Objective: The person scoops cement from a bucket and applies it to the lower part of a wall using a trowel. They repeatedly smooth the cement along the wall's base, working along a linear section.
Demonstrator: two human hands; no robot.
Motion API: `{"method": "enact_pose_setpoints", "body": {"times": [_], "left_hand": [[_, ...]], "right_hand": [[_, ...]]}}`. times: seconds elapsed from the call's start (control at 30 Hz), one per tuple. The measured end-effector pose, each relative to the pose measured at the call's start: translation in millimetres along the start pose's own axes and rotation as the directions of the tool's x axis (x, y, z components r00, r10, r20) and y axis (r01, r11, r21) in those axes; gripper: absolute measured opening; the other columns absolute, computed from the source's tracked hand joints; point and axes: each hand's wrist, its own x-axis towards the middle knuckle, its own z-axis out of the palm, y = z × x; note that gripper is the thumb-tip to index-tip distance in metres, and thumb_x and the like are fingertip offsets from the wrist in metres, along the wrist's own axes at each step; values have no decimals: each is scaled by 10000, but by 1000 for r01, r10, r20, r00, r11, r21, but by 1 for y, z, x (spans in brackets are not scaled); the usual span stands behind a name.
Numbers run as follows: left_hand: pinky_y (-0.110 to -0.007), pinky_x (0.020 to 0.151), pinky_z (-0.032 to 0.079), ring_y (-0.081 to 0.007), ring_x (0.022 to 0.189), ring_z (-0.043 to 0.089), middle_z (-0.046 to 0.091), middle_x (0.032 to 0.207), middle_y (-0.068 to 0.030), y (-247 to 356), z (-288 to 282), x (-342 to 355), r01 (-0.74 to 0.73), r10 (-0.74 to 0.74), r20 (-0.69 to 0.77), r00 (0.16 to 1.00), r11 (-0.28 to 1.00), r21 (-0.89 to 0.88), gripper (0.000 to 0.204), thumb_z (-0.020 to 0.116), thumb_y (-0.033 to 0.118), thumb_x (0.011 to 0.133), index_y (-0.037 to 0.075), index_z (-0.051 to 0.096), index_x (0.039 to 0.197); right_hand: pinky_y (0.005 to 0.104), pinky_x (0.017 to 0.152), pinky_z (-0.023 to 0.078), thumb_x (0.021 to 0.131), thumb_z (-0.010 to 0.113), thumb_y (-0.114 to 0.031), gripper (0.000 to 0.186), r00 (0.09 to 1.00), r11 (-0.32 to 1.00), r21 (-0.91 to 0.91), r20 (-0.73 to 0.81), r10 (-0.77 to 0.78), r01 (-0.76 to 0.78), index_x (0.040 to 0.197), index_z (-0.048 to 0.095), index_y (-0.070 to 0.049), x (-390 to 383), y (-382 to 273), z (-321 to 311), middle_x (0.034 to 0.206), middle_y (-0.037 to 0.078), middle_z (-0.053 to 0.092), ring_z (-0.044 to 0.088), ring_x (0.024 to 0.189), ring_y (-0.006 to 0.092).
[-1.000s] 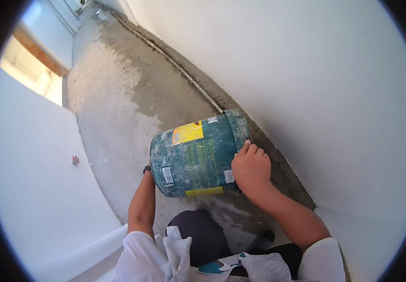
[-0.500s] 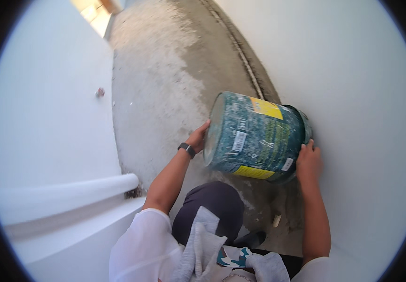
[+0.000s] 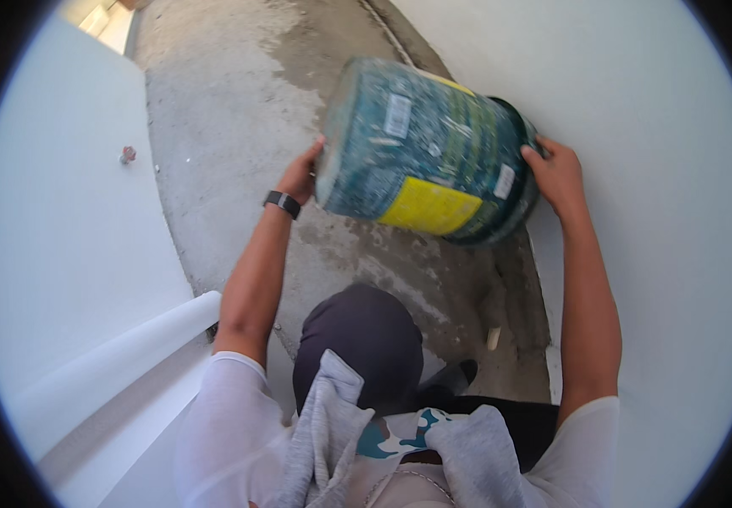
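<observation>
A dark green plastic bucket [image 3: 429, 148], scuffed and smeared with pale residue, with yellow labels, is tipped on its side in front of me, close to the right wall. My left hand [image 3: 302, 176] grips its base end at the left, a dark watch on that wrist. My right hand [image 3: 557, 173] is closed on the rim at the other end, thumb along the lip. The bucket's opening faces the right wall, so its inside is hidden.
A white wall [image 3: 654, 212] runs along the right, another [image 3: 61, 186] along the left with a small red knob [image 3: 127, 155]. A white pipe [image 3: 129, 360] lies low at the left. A thin pipe [image 3: 383, 30] follows the partly wet concrete floor [image 3: 213, 110]. A small pale scrap [image 3: 494, 338] lies below.
The bucket, held in both my hands, has risen in the view and shifted right overall, and has rolled somewhat, showing more of the lower yellow label. My left hand and watch show more fully.
</observation>
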Motion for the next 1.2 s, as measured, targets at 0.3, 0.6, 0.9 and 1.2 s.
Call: {"method": "enact_pose_setpoints", "body": {"times": [0.3, 0.6, 0.9, 1.2], "left_hand": [[-376, 1066, 409, -269, 1283, 526, 557, 1411, -188, 145, 18, 0, -181, 158, 98, 983, 935, 306, 781, 689, 574, 894, -19, 550, 1383], [-389, 1116, 356, -264, 1304, 504, 552, 1414, -177, 163, 53, -17, -192, 169, 92, 981, 877, 440, 743, 678, 520, 919, -39, 542, 1388], [-364, 1054, 445, -234, 1232, 571, 616, 1328, -135, 127, 52, -9, -205, 189, 114, 975, 966, 157, 524, 569, 290, 1020, -42, 482, 1416], [-419, 1083, 433, -284, 1221, 590, 622, 1336, -160, 115, 28, -2, -190, 207, 185, 961, 976, -107, 507, 563, 321, 973, -15, 542, 1353]], "right_hand": [[376, 936, 509, 872, 711, -295, 518, 984, 970, 225, -134, 121, -89, 1268, 645, 33, -14, -9, 30, 1094, 269, 702, 687, 1061, 330], [293, 765, 504, 926, 698, -271, 549, 958, 925, 359, -199, 205, -124, 1377, 570, 14, -93, 13, 56, 849, 166, 702, 631, 754, 177], [306, 771, 507, 937, 694, -317, 604, 913, 810, 544, -180, 367, -219, 1424, 528, -1, -122, 30, 79, 884, 139, 696, 640, 788, 174], [342, 765, 518, 877, 718, -306, 684, 944, 854, 419, 31, 328, -310, 1434, 494, 23, -100, 41, 59, 883, 181, 687, 664, 772, 230]]}}
